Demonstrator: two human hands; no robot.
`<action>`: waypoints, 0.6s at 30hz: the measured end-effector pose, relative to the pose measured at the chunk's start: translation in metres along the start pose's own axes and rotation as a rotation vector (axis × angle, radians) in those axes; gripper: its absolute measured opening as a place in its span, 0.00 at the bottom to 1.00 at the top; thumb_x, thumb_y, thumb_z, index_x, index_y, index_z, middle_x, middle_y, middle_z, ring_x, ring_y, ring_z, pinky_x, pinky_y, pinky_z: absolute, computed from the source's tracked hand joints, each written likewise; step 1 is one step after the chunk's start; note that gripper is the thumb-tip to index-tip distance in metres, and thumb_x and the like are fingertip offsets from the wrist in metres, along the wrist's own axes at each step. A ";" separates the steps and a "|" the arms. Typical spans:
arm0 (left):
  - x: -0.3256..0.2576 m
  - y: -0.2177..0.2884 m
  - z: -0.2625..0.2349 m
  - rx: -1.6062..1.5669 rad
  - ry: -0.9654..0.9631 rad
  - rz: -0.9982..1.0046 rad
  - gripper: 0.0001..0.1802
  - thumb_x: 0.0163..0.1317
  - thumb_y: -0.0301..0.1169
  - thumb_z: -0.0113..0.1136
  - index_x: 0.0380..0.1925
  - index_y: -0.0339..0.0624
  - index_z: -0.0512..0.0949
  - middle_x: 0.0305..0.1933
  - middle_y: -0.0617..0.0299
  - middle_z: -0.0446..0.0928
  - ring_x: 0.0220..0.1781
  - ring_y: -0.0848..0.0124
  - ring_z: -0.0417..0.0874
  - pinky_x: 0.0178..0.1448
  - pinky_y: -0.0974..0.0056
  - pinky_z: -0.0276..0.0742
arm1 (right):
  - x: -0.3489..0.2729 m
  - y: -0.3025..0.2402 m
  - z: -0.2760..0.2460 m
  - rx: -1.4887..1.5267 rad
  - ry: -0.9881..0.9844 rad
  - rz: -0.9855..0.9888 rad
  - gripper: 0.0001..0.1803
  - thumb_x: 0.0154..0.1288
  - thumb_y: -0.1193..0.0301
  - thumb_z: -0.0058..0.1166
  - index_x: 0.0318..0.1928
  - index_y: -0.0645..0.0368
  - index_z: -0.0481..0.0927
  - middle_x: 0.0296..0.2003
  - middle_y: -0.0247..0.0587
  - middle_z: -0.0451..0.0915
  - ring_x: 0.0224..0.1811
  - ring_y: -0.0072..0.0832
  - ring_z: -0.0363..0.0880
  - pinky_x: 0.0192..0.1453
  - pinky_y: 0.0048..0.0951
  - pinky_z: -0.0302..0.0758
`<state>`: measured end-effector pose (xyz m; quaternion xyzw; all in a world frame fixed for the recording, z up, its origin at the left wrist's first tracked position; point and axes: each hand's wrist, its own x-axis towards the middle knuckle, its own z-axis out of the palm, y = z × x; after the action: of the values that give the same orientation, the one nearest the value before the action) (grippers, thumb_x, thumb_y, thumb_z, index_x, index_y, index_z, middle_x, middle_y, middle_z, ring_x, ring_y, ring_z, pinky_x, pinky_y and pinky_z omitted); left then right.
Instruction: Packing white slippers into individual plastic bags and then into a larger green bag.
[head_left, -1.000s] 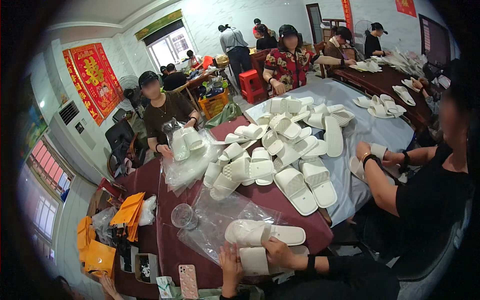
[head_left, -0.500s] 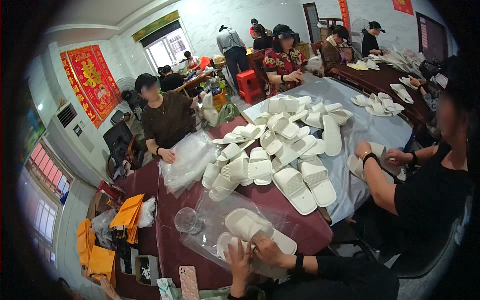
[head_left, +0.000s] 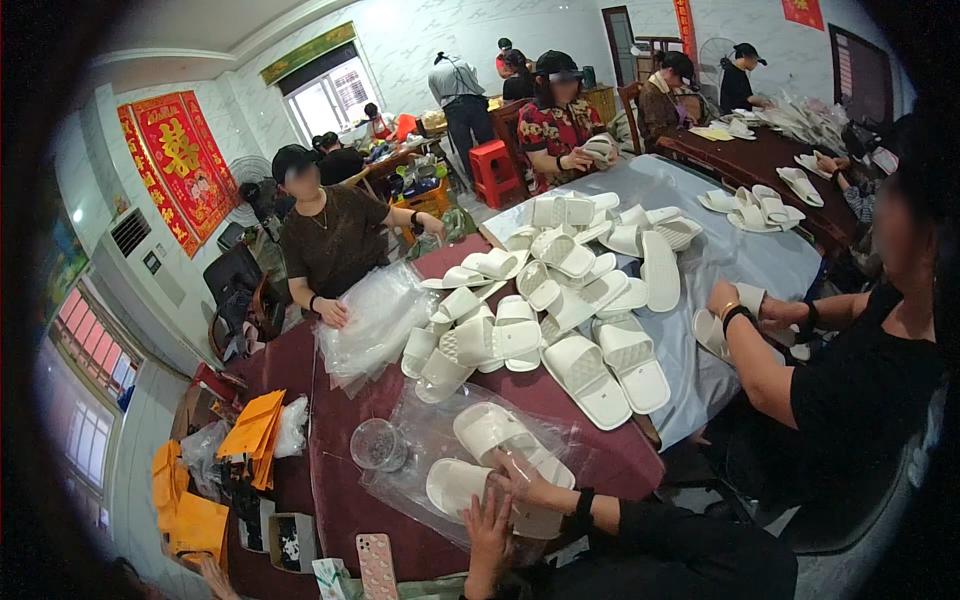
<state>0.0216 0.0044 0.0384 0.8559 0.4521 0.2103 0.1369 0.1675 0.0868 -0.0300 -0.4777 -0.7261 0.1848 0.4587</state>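
- Your right hand point(head_left: 520, 478) lies on a pair of white slippers point(head_left: 495, 450) at the near edge of the tabletop point(head_left: 340, 500), fingers curled over the nearer slipper's strap and gripping it.
- Your left hand point(head_left: 488, 525) sits just beside it, closer to you, fingers spread flat and pressing on the clear plastic bag point(head_left: 420, 470) under the slippers; it holds nothing closed in its grip.
- The bag lies spread on the dark red cloth, and the two slippers rest on it side by side, touching, soles down.
- A round clear lid or dish point(head_left: 378, 444) sits just left of the bag, touching its edge.
- A phone in a patterned pink case point(head_left: 377, 566) lies at the near left corner of the tabletop, near your left hand.
- A heap of white slippers point(head_left: 545, 310) covers the middle of the tabletop, well apart from your pair, spilling onto a grey cloth point(head_left: 720, 260) toward the far right.
- A stack of clear bags point(head_left: 375, 320) lies at the left edge, with a seated person's hand point(head_left: 332, 315) on it.
- At the right edge another person's hands point(head_left: 745, 310) hold a white slipper.
- Orange flat packs point(head_left: 250, 435) stand beside the tabletop's left edge, off it.
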 end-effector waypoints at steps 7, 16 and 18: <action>-0.019 0.002 0.013 0.282 -0.106 -0.492 0.45 0.53 0.32 0.56 0.65 0.36 0.41 0.68 0.34 0.37 0.69 0.41 0.40 0.67 0.41 0.39 | 0.001 -0.013 -0.004 0.176 -0.185 0.152 0.29 0.60 0.68 0.51 0.60 0.59 0.59 0.60 0.60 0.55 0.59 0.48 0.63 0.60 0.39 0.63; -0.022 0.017 -0.009 0.127 0.234 -0.445 0.26 0.60 0.38 0.52 0.51 0.27 0.64 0.53 0.36 0.64 0.53 0.47 0.68 0.57 0.52 0.65 | -0.024 -0.038 -0.084 -0.107 0.003 0.044 0.35 0.54 0.67 0.55 0.61 0.63 0.56 0.59 0.60 0.57 0.55 0.53 0.65 0.60 0.41 0.61; -0.037 -0.016 0.022 0.059 0.256 -0.481 0.31 0.57 0.40 0.55 0.55 0.30 0.61 0.57 0.40 0.61 0.56 0.46 0.65 0.57 0.52 0.64 | -0.025 -0.031 -0.103 -0.167 0.072 0.049 0.35 0.53 0.67 0.57 0.59 0.62 0.58 0.57 0.58 0.59 0.54 0.51 0.66 0.58 0.42 0.63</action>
<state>0.0020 -0.0186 0.0038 0.6939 0.6620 0.2651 0.0997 0.2406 0.0324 0.0322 -0.5383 -0.7100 0.1173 0.4386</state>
